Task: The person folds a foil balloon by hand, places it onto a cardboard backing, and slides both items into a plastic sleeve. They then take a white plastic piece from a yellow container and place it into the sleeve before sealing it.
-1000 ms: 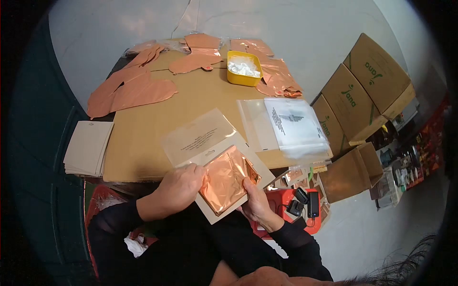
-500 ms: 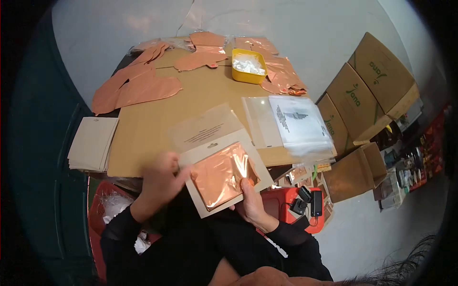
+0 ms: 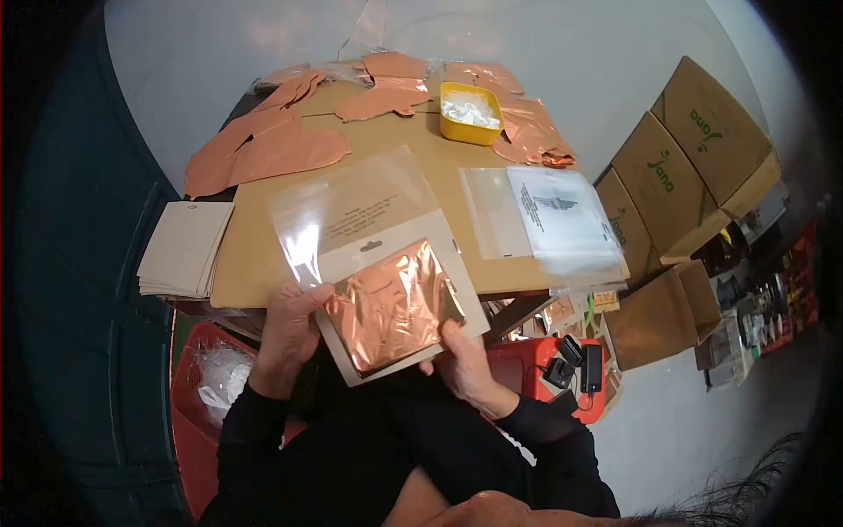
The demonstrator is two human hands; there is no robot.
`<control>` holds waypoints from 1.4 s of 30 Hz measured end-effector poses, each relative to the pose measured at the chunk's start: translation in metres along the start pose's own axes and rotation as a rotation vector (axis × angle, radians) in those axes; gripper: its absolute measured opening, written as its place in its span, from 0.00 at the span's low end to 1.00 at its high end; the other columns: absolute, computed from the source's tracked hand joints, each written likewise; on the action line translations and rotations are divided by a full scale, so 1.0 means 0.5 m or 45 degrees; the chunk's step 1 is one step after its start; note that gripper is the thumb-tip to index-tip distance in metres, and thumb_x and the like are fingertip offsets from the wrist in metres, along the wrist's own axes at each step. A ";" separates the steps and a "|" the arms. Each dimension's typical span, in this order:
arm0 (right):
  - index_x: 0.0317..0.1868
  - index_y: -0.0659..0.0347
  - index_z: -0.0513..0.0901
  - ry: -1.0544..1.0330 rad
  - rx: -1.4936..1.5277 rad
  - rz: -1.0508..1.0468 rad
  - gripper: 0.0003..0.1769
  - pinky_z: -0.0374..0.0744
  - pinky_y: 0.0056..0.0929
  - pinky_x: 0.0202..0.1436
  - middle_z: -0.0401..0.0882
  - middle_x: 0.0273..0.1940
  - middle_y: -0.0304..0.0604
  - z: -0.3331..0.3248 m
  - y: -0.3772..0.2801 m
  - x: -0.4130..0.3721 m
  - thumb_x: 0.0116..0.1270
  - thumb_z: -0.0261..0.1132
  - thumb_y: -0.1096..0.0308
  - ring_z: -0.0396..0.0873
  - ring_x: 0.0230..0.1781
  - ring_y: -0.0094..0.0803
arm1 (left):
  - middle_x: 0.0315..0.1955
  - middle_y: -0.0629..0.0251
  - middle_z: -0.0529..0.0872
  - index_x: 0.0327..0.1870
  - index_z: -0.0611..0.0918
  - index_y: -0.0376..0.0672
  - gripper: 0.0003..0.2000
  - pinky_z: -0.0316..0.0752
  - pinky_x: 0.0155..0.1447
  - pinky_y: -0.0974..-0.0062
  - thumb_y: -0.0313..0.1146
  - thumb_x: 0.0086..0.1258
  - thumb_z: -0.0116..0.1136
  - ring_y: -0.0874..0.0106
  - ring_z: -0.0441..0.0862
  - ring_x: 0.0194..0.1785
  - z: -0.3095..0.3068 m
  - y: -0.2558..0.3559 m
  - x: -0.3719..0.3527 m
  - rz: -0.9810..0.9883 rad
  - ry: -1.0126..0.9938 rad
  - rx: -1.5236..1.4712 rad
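1. The beige backing card with a hang slot is held just above the near edge of the brown cardboard-covered table, tilted towards the person. The folded copper foil sheet lies on its face.
2. The right hand is clamped on the card's lower right edge, with the thumb on top beside the foil and the fingers underneath.
3. The left hand is closed on the card's left edge, thumb at the foil's corner. The clear plastic bag with printed text rises from that same spot – I cannot tell whether the fingers pinch the bag as well.
4. Handling, as I judge it: the foil looks slippery and creases easily, so a thumb should stay on it and the card should be kept flat, not bowed. The bag's mouth wants to be spread wide and square to the card's edge – a skewed entry would likely catch a corner and rumple the foil.
5. A stack of plain beige cards sits at the table's left. A pile of clear bags lies to the right, and a yellow tray stands at the far side among copper foil cut-outs.
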State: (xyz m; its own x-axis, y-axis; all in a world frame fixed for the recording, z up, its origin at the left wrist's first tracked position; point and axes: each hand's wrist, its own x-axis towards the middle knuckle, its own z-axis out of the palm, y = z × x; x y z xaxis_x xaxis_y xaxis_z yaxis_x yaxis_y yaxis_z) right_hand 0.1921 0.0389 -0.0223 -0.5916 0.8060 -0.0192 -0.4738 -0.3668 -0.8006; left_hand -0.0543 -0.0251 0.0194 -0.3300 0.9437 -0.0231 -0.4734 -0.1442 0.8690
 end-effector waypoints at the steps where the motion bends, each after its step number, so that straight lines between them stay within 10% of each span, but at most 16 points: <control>1: 0.58 0.63 0.72 0.037 -0.012 -0.098 0.21 0.76 0.24 0.24 0.79 0.41 0.42 0.008 -0.020 -0.002 0.73 0.63 0.59 0.79 0.31 0.27 | 0.44 0.60 0.87 0.52 0.80 0.31 0.14 0.81 0.51 0.74 0.27 0.68 0.60 0.73 0.85 0.42 -0.001 0.008 0.000 -0.009 -0.002 0.012; 9: 0.29 0.64 0.83 -0.335 -0.631 0.425 0.19 0.74 0.20 0.30 0.82 0.28 0.38 -0.065 -0.044 -0.066 0.74 0.62 0.58 0.79 0.28 0.21 | 0.40 0.61 0.88 0.45 0.84 0.31 0.09 0.79 0.50 0.75 0.25 0.66 0.62 0.74 0.85 0.41 -0.044 -0.031 -0.020 -0.126 -0.090 0.061; 13: 0.37 0.63 0.86 -0.441 -1.234 0.632 0.20 0.75 0.23 0.41 0.81 0.30 0.34 -0.096 -0.149 -0.044 0.74 0.60 0.53 0.77 0.33 0.19 | 0.39 0.60 0.89 0.42 0.85 0.31 0.08 0.79 0.49 0.75 0.24 0.65 0.62 0.74 0.85 0.40 -0.024 -0.034 -0.039 -0.224 -0.128 0.061; 18: 0.55 0.63 0.81 0.069 -0.232 0.280 0.21 0.80 0.25 0.48 0.84 0.47 0.39 -0.025 -0.148 0.041 0.72 0.64 0.54 0.81 0.45 0.23 | 0.40 0.59 0.88 0.44 0.85 0.30 0.09 0.80 0.51 0.74 0.24 0.66 0.61 0.73 0.85 0.42 0.000 -0.026 -0.037 -0.270 -0.225 0.027; 24: 0.54 0.65 0.81 -0.046 -0.227 0.236 0.18 0.78 0.26 0.57 0.85 0.48 0.39 0.004 -0.132 0.061 0.67 0.71 0.67 0.81 0.49 0.26 | 0.43 0.58 0.88 0.48 0.83 0.30 0.10 0.80 0.52 0.74 0.25 0.69 0.59 0.73 0.85 0.44 -0.005 -0.025 -0.056 -0.283 -0.227 -0.026; 42: 0.53 0.67 0.83 -0.043 -0.266 0.351 0.22 0.76 0.23 0.54 0.84 0.47 0.38 -0.039 -0.090 -0.016 0.68 0.71 0.57 0.78 0.47 0.20 | 0.46 0.55 0.86 0.54 0.79 0.25 0.20 0.82 0.51 0.71 0.38 0.80 0.49 0.70 0.86 0.46 -0.001 -0.045 -0.139 -0.407 -0.318 -0.133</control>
State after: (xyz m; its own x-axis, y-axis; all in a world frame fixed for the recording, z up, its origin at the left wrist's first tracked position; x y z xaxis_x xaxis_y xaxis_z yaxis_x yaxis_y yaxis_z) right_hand 0.2312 0.0579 0.0023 -0.7017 0.6728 -0.2345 -0.1517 -0.4627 -0.8734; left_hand -0.0210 -0.0874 0.0010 0.0493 0.9872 -0.1517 -0.6042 0.1504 0.7825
